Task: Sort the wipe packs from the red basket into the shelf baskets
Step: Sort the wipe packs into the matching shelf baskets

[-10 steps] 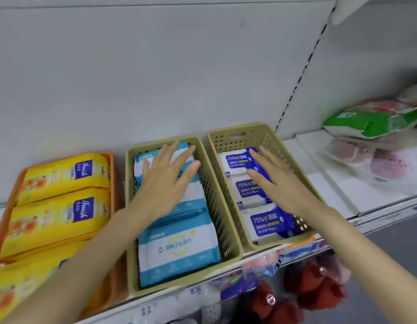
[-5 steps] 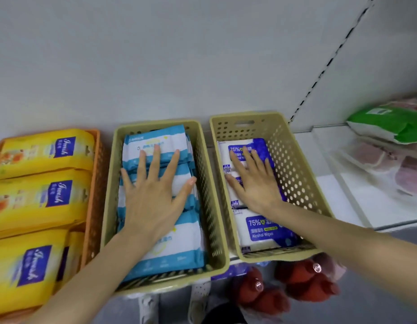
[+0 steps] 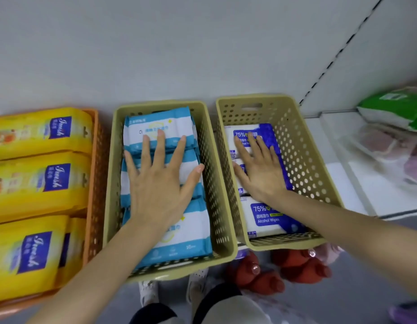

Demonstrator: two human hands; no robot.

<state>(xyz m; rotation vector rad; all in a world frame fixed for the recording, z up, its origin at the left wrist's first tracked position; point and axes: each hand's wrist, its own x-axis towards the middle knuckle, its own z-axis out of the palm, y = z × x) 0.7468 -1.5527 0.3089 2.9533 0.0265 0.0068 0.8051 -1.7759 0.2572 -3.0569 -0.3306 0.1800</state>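
Observation:
Three baskets stand side by side on the shelf. The middle beige basket (image 3: 222,206) holds light-blue and white wipe packs (image 3: 156,123); my left hand (image 3: 159,183) lies flat on them with fingers spread. The right beige basket (image 3: 305,160) holds white and dark-blue alcohol wipe packs (image 3: 268,218); my right hand (image 3: 261,170) presses flat on those, fingers straight. An orange basket (image 3: 95,183) on the left is filled with yellow wipe packs (image 3: 39,181). The red basket is out of view.
The grey shelf back wall (image 3: 203,54) rises behind the baskets. To the right, a shelf (image 3: 338,183) carries a green pack (image 3: 394,108) and clear-wrapped pinkish packs (image 3: 389,146). Red bottles (image 3: 261,274) sit on the level below.
The camera has tilted further down and closer, so the baskets look larger. Both hands slid a little deeper and settled flat on the packs.

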